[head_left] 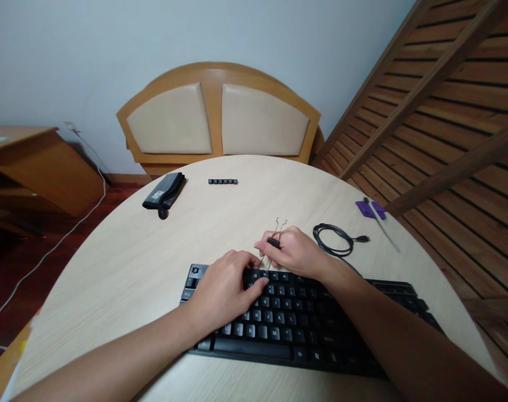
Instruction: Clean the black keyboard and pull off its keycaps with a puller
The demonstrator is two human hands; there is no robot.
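While the left hand [224, 290] lies flat with loose fingers on the black keyboard [304, 324], right hand [296, 252] pinching a wire keycap puller [274, 241] above its top row, loose keycaps [223, 181] across the round table [124, 268].

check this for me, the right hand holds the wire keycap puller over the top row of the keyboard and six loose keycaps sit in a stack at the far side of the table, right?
Not quite. In the head view the loose keycaps lie side by side in a flat row, not stacked. The rest stands: the right hand holds the wire keycap puller over the top row of the keyboard, on the table.
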